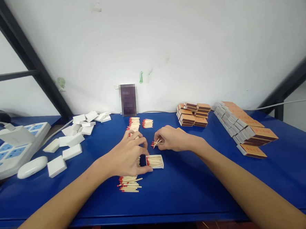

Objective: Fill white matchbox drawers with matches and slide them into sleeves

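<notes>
A white matchbox tray (163,162) lies on the blue table, filled with red-headed matches. My left hand (131,155) grips this tray at its left end, thumb on the near side and fingers on the far side. Beyond it, my right hand (172,138) pinches a few matches (156,143) just above the table. Loose matches (130,184) lie in a pile on the near side of my left hand. More match piles (134,123) sit past it, partly hidden by the fingers, with a small bundle of matches (147,123) to their right.
White empty-looking trays (72,151) are scattered at the left, near a white mouse (32,167) and a power strip (37,135). Stacked orange matchboxes (193,114) stand at the back right; a larger block of matchboxes (243,122) lies farther right. A pixelated dark object (128,100) leans against the wall.
</notes>
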`<state>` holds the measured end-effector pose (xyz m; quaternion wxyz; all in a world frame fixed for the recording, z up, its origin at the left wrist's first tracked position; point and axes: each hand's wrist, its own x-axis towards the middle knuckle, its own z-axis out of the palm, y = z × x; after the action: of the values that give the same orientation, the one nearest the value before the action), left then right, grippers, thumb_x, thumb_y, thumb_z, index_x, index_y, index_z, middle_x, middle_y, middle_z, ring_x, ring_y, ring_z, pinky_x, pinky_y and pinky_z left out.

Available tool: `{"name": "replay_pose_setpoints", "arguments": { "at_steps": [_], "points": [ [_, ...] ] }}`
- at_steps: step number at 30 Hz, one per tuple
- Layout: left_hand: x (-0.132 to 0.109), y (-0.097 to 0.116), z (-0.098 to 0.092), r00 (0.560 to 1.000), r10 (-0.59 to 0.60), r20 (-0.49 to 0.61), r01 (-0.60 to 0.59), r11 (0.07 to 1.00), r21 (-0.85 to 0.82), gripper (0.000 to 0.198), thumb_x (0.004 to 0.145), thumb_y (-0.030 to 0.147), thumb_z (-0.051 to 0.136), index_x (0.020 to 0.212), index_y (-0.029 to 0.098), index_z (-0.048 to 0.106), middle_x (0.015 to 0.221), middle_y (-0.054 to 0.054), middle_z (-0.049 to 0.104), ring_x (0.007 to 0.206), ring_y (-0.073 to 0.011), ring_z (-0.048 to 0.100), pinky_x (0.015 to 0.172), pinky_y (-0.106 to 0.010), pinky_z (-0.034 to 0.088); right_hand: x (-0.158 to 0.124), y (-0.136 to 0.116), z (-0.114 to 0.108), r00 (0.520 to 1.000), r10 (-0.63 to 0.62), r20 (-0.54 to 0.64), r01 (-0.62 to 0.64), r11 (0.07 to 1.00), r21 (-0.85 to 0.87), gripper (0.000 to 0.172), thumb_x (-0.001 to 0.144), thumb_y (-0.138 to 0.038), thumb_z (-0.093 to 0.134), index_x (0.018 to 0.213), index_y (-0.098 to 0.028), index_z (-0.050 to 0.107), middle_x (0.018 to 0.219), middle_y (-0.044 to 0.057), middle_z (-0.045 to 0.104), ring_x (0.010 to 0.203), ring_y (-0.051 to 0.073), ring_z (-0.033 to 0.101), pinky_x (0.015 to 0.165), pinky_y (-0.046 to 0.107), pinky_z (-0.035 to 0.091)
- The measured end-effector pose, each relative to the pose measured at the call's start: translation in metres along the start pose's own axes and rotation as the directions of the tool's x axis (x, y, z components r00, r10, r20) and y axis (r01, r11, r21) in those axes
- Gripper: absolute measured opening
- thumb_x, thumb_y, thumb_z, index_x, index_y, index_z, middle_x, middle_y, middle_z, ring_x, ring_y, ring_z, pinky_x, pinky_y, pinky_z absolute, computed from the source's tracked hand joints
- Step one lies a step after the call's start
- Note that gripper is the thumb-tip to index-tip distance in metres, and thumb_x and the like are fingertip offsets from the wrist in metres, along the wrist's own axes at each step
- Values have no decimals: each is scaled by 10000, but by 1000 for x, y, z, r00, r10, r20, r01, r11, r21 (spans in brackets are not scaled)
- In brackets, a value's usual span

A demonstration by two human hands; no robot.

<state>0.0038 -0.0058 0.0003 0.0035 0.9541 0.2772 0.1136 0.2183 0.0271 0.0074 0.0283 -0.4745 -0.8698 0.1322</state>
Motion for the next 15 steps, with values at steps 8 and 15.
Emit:
{"name": "replay_pose_setpoints", "arguments": {
  "at_steps": [8,15],
  "points": [
    [0,-2,3,1000,2,-4,-2,1000,14,370,777,563,665,841,204,725,954,-49,619,998,-251,480,942,-460,269,-2,3,-3,998,-38,42,32,990,134,163,706,-205,596,823,-202,710,729,-26,685,657,111,577,515,205,319],
    [0,0,1,1000,-13,3,13,999,29,373,772,564,667,839,200,714,948,-42,622,976,-249,486,932,-459,272,-4,2,-7,991,-116,68,94,961,259,155,694,-227,601,814,-178,687,708,-21,652,631,108,557,542,211,362]
  ]
}}
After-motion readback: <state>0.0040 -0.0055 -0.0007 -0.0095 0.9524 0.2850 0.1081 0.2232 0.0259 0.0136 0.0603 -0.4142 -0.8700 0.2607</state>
